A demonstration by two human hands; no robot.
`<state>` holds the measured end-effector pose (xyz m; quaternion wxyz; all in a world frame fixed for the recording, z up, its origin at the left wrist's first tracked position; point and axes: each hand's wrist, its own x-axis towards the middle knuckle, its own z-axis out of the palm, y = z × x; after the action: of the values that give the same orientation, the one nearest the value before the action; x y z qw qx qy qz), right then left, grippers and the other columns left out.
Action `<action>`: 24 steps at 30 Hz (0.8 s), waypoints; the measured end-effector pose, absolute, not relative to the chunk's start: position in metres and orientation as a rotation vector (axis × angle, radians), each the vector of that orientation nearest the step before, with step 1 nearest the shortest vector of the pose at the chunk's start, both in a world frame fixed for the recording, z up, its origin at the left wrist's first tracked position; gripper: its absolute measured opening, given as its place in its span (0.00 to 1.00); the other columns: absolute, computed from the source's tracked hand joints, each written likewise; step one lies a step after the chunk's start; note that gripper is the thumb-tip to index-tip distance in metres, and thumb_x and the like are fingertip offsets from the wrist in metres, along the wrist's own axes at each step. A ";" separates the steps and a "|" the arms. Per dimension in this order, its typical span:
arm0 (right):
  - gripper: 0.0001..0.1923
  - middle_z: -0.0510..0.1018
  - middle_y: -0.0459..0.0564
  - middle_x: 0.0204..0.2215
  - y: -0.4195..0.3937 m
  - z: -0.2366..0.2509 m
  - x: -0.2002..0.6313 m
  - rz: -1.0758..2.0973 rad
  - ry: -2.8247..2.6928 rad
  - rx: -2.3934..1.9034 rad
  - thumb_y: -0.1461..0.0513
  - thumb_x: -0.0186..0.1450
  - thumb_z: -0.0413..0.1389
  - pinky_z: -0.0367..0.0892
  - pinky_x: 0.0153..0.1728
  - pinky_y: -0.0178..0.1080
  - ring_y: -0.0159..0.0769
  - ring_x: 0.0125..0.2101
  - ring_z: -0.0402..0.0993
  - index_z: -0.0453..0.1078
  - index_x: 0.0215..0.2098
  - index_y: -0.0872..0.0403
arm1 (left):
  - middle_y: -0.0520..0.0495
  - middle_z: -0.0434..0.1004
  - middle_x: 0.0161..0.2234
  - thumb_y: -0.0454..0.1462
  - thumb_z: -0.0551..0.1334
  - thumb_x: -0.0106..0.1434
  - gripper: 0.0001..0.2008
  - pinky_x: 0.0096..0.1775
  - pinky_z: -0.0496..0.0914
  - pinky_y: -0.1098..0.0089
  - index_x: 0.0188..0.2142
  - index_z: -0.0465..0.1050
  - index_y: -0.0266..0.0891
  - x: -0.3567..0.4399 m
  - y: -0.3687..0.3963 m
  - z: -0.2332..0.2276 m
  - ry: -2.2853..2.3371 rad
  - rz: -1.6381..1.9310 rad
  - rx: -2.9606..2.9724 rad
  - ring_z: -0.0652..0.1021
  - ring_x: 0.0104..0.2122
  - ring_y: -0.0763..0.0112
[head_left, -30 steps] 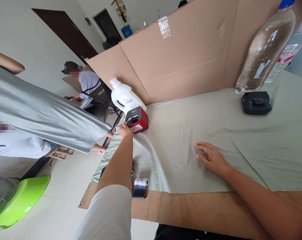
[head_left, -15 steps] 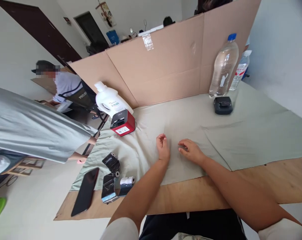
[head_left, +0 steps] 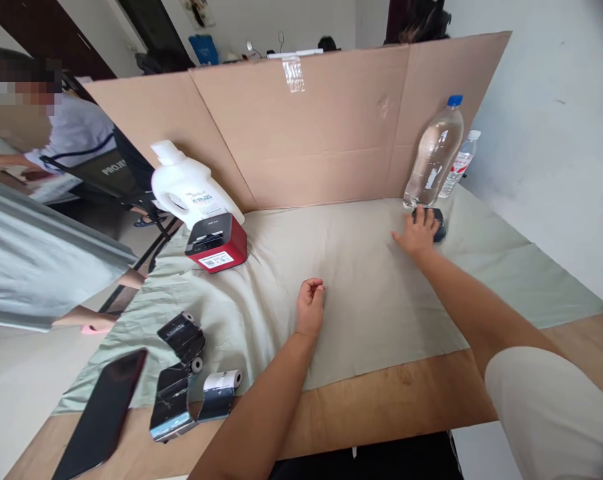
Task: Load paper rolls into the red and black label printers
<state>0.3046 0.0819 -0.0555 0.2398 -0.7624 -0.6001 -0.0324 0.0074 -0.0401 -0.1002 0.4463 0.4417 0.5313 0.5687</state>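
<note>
My right hand is stretched out to the back right with its fingers spread. It covers the left part of a small black boxy device; whether the fingertips touch it I cannot tell. My left hand rests on the cloth near the middle of the table, fingers curled in, nothing visible in them. Left of that hand stands a red and black printer-like box with a white label. Nearer to me lie several small paper rolls, partly wrapped in black, one of them a white roll.
A white jug leans behind the red box. At the back right, a large water bottle and a smaller bottle stand by the cardboard screen. A black phone lies front left. A person in grey stands beside the table.
My right hand has moved from beside my left hand to the black device at the back right, its fingers spreading. My left hand has barely moved. The camera view has shifted.
</note>
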 end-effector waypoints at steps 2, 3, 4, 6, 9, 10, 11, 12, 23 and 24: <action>0.38 0.44 0.68 0.71 0.095 -0.051 0.329 -0.079 -1.540 -2.269 0.52 0.60 0.62 0.47 0.57 0.73 0.74 0.68 0.37 0.59 0.65 0.56 | 0.46 0.72 0.37 0.42 0.63 0.59 0.10 0.48 0.68 0.62 0.39 0.71 0.42 0.007 -0.040 -0.101 1.313 1.394 1.111 0.74 0.39 0.65; 0.42 0.41 0.70 0.71 0.098 -0.050 0.338 -0.020 -1.467 -2.355 0.50 0.60 0.62 0.50 0.56 0.72 0.75 0.67 0.40 0.56 0.67 0.55 | 0.46 0.73 0.37 0.42 0.64 0.59 0.10 0.47 0.69 0.61 0.39 0.71 0.42 0.007 -0.040 -0.102 1.311 1.387 1.119 0.74 0.39 0.65; 0.44 0.40 0.71 0.71 0.099 -0.049 0.345 0.058 -1.400 -2.420 0.49 0.60 0.62 0.52 0.56 0.69 0.75 0.66 0.45 0.53 0.69 0.54 | 0.46 0.73 0.37 0.42 0.64 0.59 0.10 0.47 0.69 0.61 0.39 0.71 0.42 0.006 -0.040 -0.102 1.307 1.382 1.124 0.74 0.39 0.65; 0.45 0.39 0.71 0.71 0.097 -0.049 0.352 0.162 -1.345 -2.468 0.46 0.62 0.57 0.55 0.56 0.64 0.72 0.65 0.51 0.49 0.71 0.53 | 0.46 0.73 0.37 0.41 0.65 0.59 0.09 0.46 0.69 0.61 0.39 0.72 0.42 0.006 -0.040 -0.103 1.299 1.378 1.132 0.74 0.38 0.65; 0.43 0.46 0.69 0.69 0.090 -0.051 0.348 0.149 -1.368 -2.437 0.47 0.63 0.56 0.56 0.57 0.61 0.70 0.63 0.54 0.50 0.71 0.52 | 0.46 0.73 0.37 0.41 0.65 0.59 0.09 0.45 0.70 0.61 0.39 0.73 0.43 0.007 -0.039 -0.105 1.305 1.378 1.146 0.73 0.37 0.66; 0.43 0.49 0.69 0.69 0.086 -0.053 0.343 0.136 -1.395 -2.402 0.48 0.62 0.58 0.57 0.57 0.61 0.69 0.62 0.56 0.51 0.70 0.53 | 0.45 0.73 0.38 0.41 0.64 0.59 0.09 0.45 0.70 0.61 0.39 0.73 0.42 0.007 -0.038 -0.106 1.313 1.378 1.166 0.74 0.37 0.66; 0.43 0.51 0.69 0.68 0.082 -0.055 0.336 0.133 -1.434 -2.351 0.49 0.61 0.59 0.57 0.57 0.61 0.68 0.62 0.57 0.53 0.69 0.53 | 0.45 0.74 0.38 0.41 0.64 0.59 0.08 0.46 0.70 0.60 0.38 0.73 0.42 0.007 -0.038 -0.107 1.324 1.378 1.196 0.74 0.37 0.65; 0.43 0.53 0.69 0.67 0.076 -0.058 0.326 0.132 -1.495 -2.274 0.50 0.60 0.60 0.57 0.58 0.61 0.67 0.61 0.58 0.54 0.69 0.54 | 0.45 0.74 0.39 0.41 0.64 0.60 0.08 0.46 0.71 0.60 0.38 0.73 0.42 0.007 -0.037 -0.107 1.333 1.374 1.237 0.74 0.38 0.65; 0.39 0.56 0.64 0.66 -0.055 -0.064 0.148 0.215 -1.971 -1.581 0.49 0.61 0.57 0.62 0.57 0.65 0.65 0.61 0.59 0.55 0.68 0.50 | 0.40 0.75 0.51 0.59 0.56 0.64 0.34 0.50 0.72 0.56 0.63 0.56 0.45 0.011 -0.048 -0.103 0.914 1.371 0.994 0.78 0.46 0.61; 0.40 0.54 0.65 0.67 -0.064 -0.063 0.137 0.219 -1.976 -1.591 0.49 0.62 0.57 0.61 0.56 0.66 0.66 0.61 0.59 0.55 0.68 0.51 | 0.41 0.74 0.51 0.58 0.58 0.64 0.35 0.51 0.71 0.57 0.64 0.54 0.46 0.010 -0.048 -0.102 0.898 1.394 0.940 0.78 0.47 0.62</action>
<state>0.1375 -0.0642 -0.0630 0.2931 -0.5975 -0.7419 0.0820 0.0102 -0.0483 -0.1020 0.5792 0.4020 0.3839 0.5962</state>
